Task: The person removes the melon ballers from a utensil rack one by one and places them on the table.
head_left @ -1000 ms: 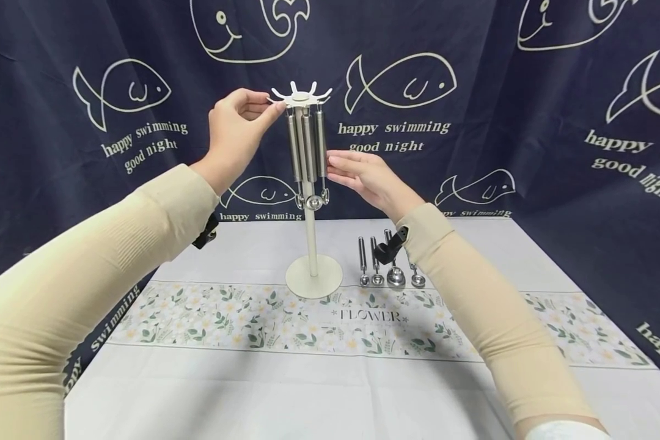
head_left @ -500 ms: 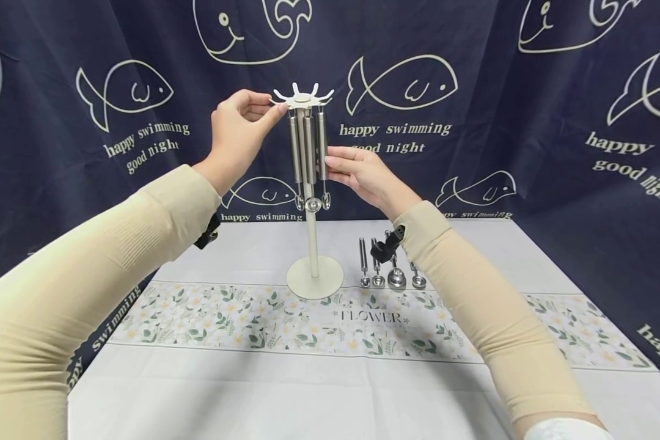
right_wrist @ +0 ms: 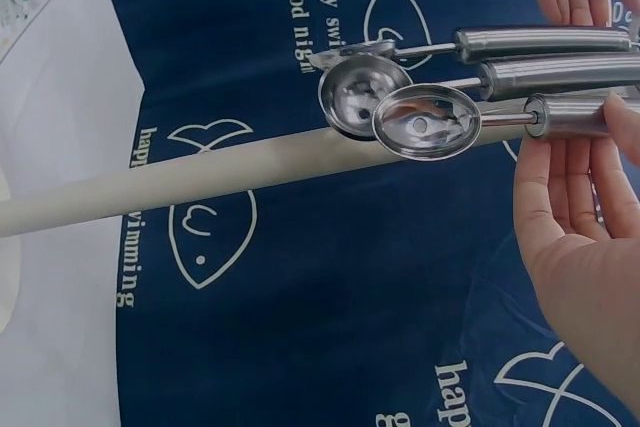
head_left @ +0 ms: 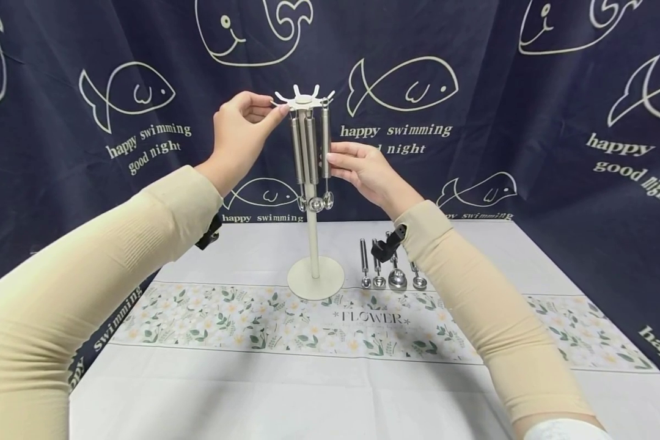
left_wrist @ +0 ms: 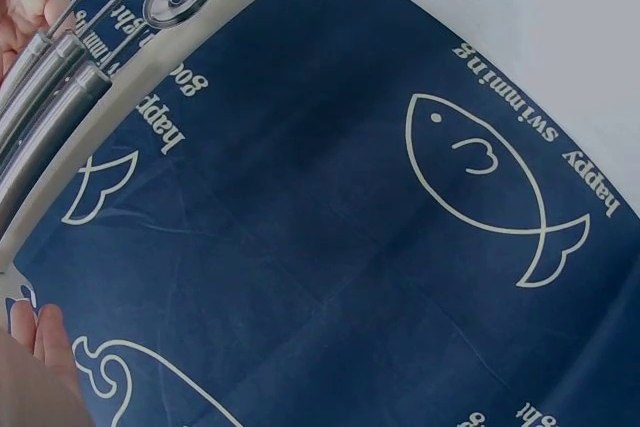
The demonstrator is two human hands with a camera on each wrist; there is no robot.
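A cream rotating-style stand (head_left: pixel 313 244) with a hooked top (head_left: pixel 304 99) stands upright on the table. My left hand (head_left: pixel 242 128) pinches a hook on the top's left side between thumb and fingers. Several steel melon ballers hang from it, scoops down. With thumb and fingers, my right hand (head_left: pixel 365 168) pinches the handle of the rightmost melon baller (head_left: pixel 326 143); its loop overlaps a right-hand hook, and whether it still bears on it I cannot tell. In the right wrist view its oval scoop (right_wrist: pixel 400 137) has a small hole. Two other melon ballers (head_left: pixel 299 153) hang beside it.
More steel scoops (head_left: pixel 398 279) lie in a row on the white table (head_left: pixel 225 391), right of the stand's round base (head_left: pixel 316 287), partly hidden by the right wrist. A flowered runner (head_left: pixel 225 321) crosses the table. A dark blue fish-print curtain (head_left: pixel 286 36) hangs behind.
My right hand has closed on the rightmost melon baller's handle, which has risen slightly and shifted right against the hook. My left hand keeps its pinch on the top.
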